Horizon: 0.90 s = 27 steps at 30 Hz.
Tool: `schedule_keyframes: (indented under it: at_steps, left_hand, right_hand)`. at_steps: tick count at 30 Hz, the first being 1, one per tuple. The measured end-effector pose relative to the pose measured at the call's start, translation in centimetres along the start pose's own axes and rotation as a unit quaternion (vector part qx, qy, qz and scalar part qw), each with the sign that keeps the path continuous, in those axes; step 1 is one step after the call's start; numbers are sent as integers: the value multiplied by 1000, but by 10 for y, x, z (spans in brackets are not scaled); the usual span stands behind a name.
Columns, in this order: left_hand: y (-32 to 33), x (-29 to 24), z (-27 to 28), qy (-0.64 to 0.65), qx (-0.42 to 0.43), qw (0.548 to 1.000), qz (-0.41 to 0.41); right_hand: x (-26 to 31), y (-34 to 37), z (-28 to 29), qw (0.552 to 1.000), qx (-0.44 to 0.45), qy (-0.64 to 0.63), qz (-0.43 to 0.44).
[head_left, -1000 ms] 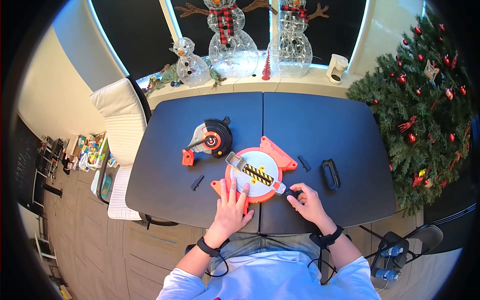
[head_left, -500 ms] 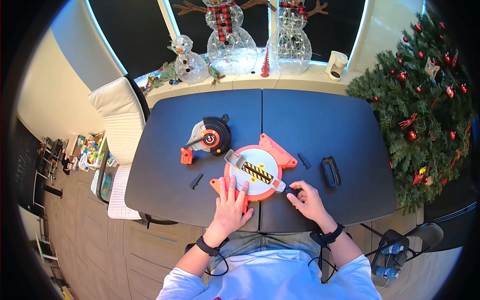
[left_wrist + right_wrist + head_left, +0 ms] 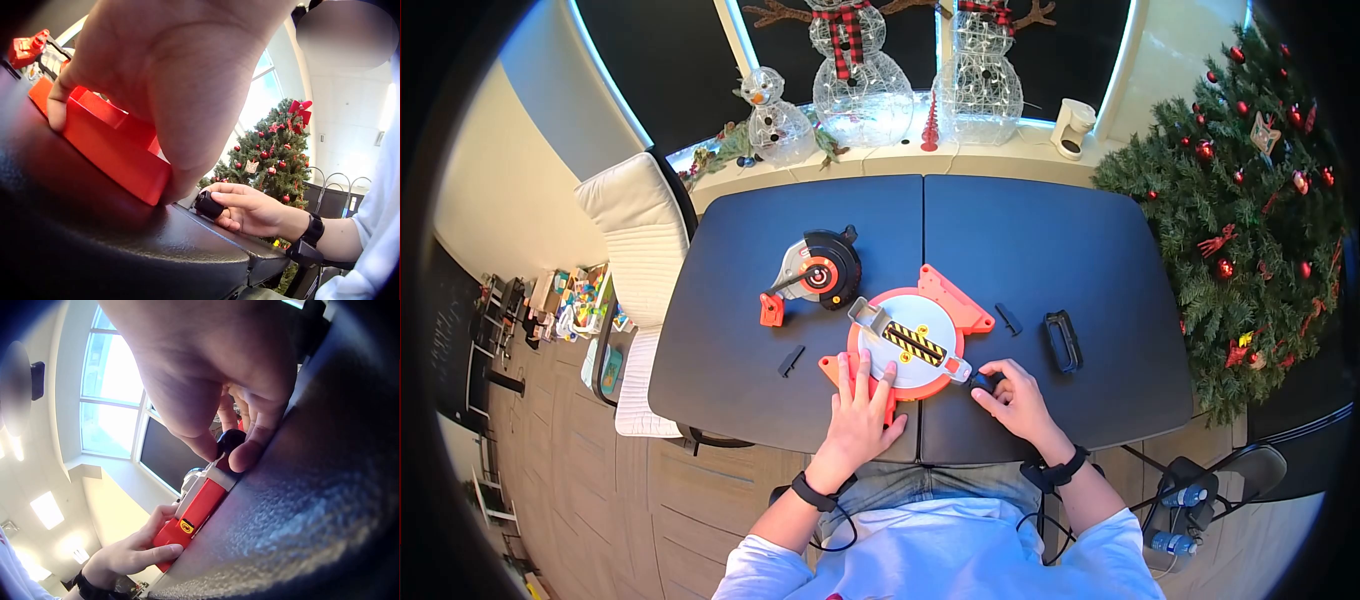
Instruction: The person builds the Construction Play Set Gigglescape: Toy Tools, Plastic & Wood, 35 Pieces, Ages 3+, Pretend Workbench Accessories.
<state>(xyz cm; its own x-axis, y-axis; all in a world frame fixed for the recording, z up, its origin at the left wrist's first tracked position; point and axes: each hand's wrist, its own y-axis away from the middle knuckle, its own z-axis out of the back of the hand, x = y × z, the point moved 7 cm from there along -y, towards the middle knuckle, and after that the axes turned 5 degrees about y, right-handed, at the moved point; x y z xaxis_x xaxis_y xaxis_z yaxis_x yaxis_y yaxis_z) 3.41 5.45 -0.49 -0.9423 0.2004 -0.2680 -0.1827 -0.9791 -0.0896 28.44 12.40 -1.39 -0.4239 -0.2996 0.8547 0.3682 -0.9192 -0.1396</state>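
Note:
An orange-red toy miter saw base with a round grey turntable lies at the table's middle. Black-and-yellow stripes mark the turntable's slot. My left hand rests on the base's near left side, fingers straight and spread over the turntable's rim, thumb along the near corner piece. At the end of the turntable's grey arm, my right hand pinches a black knob between thumb and fingers. The left wrist view shows the little finger against the orange side.
Behind and left lies the toy saw head with its black guard. A small black clip-like piece lies left of the base. To the right are another black piece and a black oblong frame. A decorated tree stands beyond the table's right edge.
The right hand's fingers have shifted slightly around the black knob, which shows a little more now. The left hand and the base stay in place; the head view has tilted slightly.

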Motion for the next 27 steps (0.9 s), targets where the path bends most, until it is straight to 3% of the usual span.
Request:
schedule_keyframes:
  at_steps: [7,16,19,27]
  left_hand:
    - [-1,0,0,-4,10,1000,4]
    - [-1,1,-2,-10,14,1000,4]
    - [-1,0,0,-10,17,1000,6]
    - [0,0,0,-13,6,1000,0]
  right_hand:
    - [-11,2,-2,1000,0,13,4]
    - [-16,2,-5,994,18,-67,-83]
    - [0,3,2,1000,-7,-13,-3]
    - [-17,1,-4,993,10,-84,-83]
